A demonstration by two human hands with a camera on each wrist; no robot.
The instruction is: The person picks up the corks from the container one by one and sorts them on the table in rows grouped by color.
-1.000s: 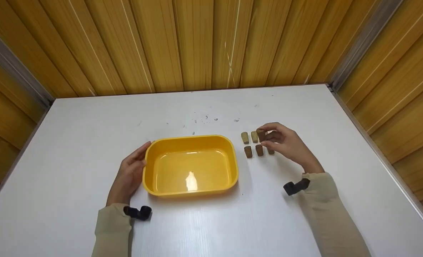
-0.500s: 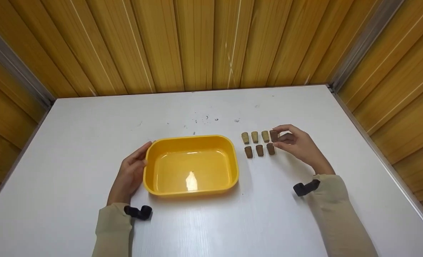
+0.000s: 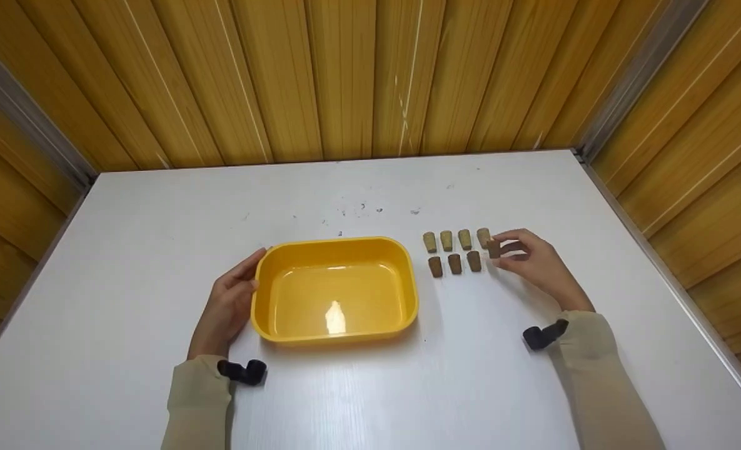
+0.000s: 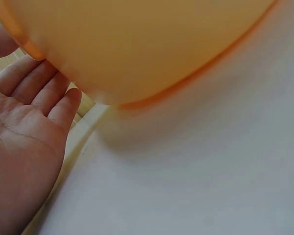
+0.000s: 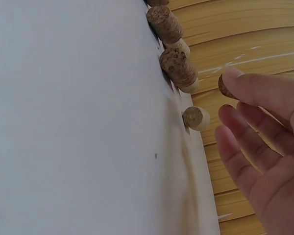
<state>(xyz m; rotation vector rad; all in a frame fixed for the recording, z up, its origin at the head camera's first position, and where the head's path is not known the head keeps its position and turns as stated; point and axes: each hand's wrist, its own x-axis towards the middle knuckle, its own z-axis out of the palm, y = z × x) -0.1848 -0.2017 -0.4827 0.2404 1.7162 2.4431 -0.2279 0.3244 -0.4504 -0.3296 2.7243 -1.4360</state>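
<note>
A yellow rectangular basin [image 3: 339,335] stands at the middle of the table. My left hand [image 3: 226,300] rests against its left side, fingers along the outer wall and thumb near the rim; in the left wrist view the fingers [image 4: 36,83] look mostly straight. My right hand [image 3: 536,265] pinches a dark brown cork stopper [image 3: 494,249] between thumb and fingers, right of two rows of stoppers. Several light tan stoppers [image 3: 446,240] form the back row, and three dark ones [image 3: 454,263] the front row. Only one end of the held cork [image 5: 224,87] shows in the right wrist view.
The white table [image 3: 370,400] carries small dark marks [image 3: 362,206] behind the basin. Wood-patterned panels [image 3: 339,75] enclose its back and sides. A black camera [image 3: 545,334] sits on the right wrist, another camera [image 3: 243,372] on the left.
My right hand has moved right with the dark cork, then slightly toward the front, past the last light stopper. The light stoppers it covered now show. Left hand and basin stay in place.
</note>
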